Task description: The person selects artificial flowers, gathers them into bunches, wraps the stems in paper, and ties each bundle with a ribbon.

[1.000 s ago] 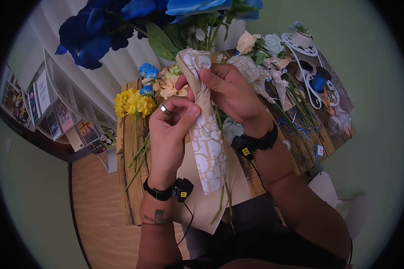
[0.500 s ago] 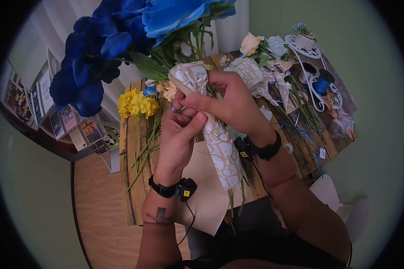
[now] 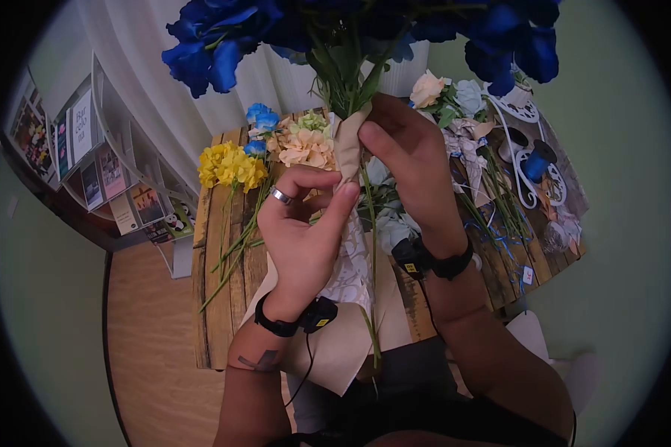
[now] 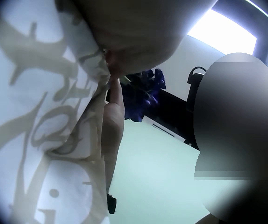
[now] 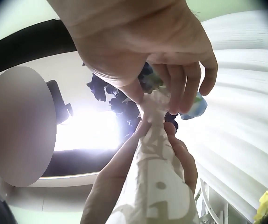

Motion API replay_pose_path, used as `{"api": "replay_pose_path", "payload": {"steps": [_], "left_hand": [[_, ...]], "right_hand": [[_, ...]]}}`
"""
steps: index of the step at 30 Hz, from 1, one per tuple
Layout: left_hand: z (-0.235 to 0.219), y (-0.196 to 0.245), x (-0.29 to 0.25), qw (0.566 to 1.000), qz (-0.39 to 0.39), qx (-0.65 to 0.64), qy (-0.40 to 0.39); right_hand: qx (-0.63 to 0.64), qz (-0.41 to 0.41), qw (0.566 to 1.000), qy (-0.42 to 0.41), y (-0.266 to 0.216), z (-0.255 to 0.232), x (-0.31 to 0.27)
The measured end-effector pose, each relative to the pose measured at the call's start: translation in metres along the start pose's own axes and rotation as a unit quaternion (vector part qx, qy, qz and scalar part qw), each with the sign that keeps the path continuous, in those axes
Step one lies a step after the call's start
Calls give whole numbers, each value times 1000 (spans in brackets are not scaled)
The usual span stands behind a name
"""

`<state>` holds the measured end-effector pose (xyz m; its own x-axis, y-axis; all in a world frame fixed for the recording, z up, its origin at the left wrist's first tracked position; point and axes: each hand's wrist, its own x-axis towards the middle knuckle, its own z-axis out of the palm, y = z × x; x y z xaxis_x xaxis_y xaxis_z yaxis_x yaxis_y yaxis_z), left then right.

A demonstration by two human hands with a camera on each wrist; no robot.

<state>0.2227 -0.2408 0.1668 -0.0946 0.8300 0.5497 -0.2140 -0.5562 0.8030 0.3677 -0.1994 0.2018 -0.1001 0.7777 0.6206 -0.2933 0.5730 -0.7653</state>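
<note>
A bouquet of dark blue artificial flowers (image 3: 224,45) stands upright in both hands at the top of the head view. Around its stems is beige wrapping paper (image 3: 348,145) with a white letter pattern, gathered narrow below the leaves. My left hand (image 3: 302,242) pinches the gathered paper between thumb and index finger. Just above it, my right hand (image 3: 410,167) grips the paper's upper end with thumb and fingers. In the right wrist view, the patterned paper (image 5: 159,186) widens below the pinch. Bare green stems (image 3: 373,328) stick out under the wrap.
On the wooden table (image 3: 212,283) lie yellow flowers (image 3: 231,167) and peach flowers (image 3: 306,145) at left. A plain beige sheet (image 3: 328,357) hangs over the near edge. At right are a small wrapped bouquet (image 3: 466,153) and a blue ribbon spool (image 3: 538,160). Shelves (image 3: 101,149) stand left.
The bouquet has turned, so dark blue flowers replace the light blue one in front and plain paper faces me. Both hands have shifted right, with the right hand now higher on the wrap.
</note>
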Motion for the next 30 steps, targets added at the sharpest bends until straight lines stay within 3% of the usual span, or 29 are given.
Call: {"api": "replay_pose_path", "payload": {"steps": [2,4,8,10,14,16,20,22,25,30], "left_hand": [[-1,-1,0,1000,6,18,4],[-2,-1,0,997,46,68,0],[1,-3,2,996,70,62,1],[0,-8,3,981,135,140,-5],[-2,-3,6,963,179,197,-29],[-3,4,6,933,208,289,-53],[-4,4,6,930,198,303,-59],[-6,3,7,932,208,288,-67],[-4,3,7,938,203,274,-69],[-5,5,6,938,206,269,-74]], "right_hand": [[14,-10,999,28,0,1,-1],[5,12,999,-32,0,-7,-3],[-5,15,999,-37,1,-2,-6],[0,27,999,-37,1,1,-7],[-1,20,999,-30,6,3,-8],[-15,32,999,-22,7,2,-8],[-50,25,998,-40,7,1,-8],[45,-1,999,1,2,6,-9],[-49,22,999,-3,7,-4,-7],[5,11,999,30,15,0,-4]]}}
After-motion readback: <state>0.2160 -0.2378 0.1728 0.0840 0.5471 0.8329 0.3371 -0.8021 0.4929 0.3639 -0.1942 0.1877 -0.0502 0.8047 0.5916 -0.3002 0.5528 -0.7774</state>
